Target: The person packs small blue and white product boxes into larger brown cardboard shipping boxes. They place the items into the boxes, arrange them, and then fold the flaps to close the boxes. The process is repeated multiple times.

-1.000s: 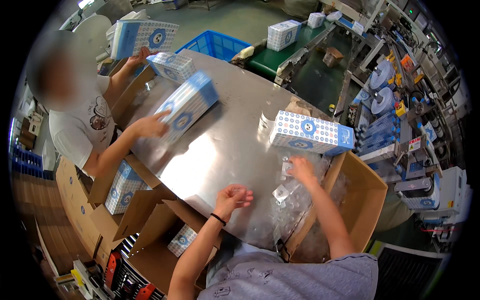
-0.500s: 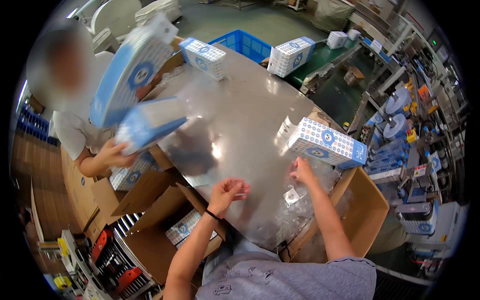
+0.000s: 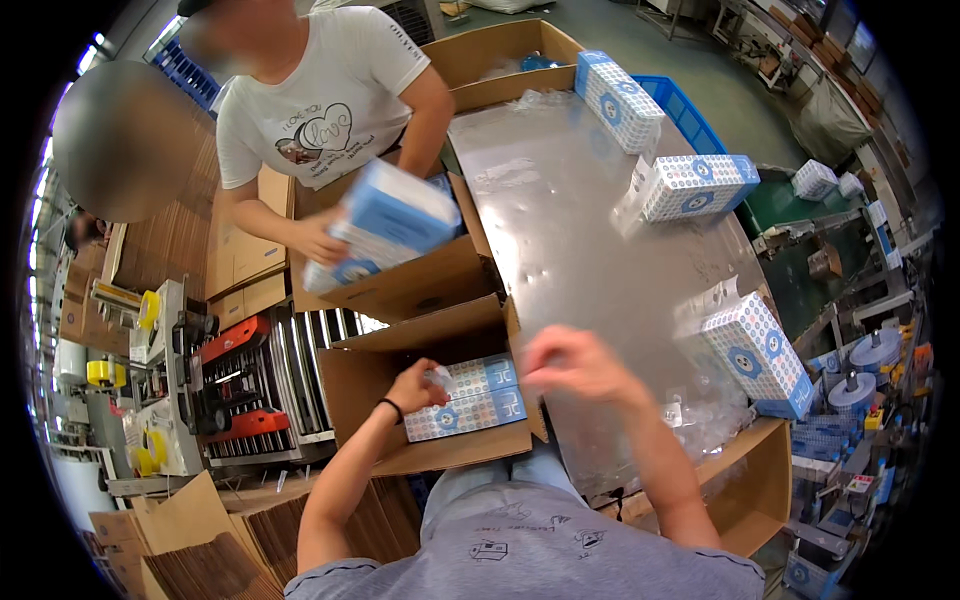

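My left hand (image 3: pixel 414 388) reaches into an open cardboard carton (image 3: pixel 362 372), its fingers closed around a whitish, see-through bit of plastic film (image 3: pixel 438 378). Beneath that hand, white and blue patterned packs (image 3: pixel 465 412) lie side by side in the carton. My right hand (image 3: pixel 578 366) is over the metal table's edge, just right of the carton's flap. Motion smears its fingers, and nothing can be made out in them. On the table's right side lies a patterned pack (image 3: pixel 757 355) with a clear film tail.
Two more packs (image 3: pixel 619 102) (image 3: pixel 698 187) rest on the far side of the metal table (image 3: pixel 560 240). Across to the left, a co-worker holds a blurred pack (image 3: pixel 395 215) over another carton (image 3: pixel 440 288). Loose clear film (image 3: pixel 700 425) lies near a carton (image 3: pixel 765 490) at right.
My view has swung left. My left hand has gone from above the table into the carton; my right hand has left the right-hand pack and come toward the carton. The co-worker's packs have shifted.
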